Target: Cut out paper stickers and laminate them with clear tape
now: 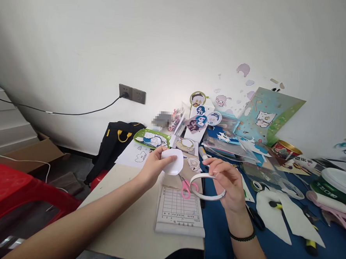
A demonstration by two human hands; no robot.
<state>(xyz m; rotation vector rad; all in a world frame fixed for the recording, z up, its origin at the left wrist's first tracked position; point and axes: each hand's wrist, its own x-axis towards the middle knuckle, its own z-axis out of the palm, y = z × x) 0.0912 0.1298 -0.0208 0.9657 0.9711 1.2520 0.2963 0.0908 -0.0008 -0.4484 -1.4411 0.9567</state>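
Note:
Pinched between thumb and fingers, a white rounded paper piece [172, 166] is in my left hand [159, 160]. My right hand [227, 181] grips the top of a roll of white tape [194, 190], seen as a thin ring through its open middle. Below the two hands, pink-handled scissors [186, 191] lie on a printed form pad [181, 208]. A glue stick [203, 153] is just beyond my right hand, and a white cut-out [193, 164] lies between the hands.
A green tray [137, 133] of cut-outs stands at the back. Plastic bags [227, 146], a green bucket [333, 186] and white pieces [273, 217] are on the blue surface at right. A red stool [8, 189] and black backpack [110, 141] are at left.

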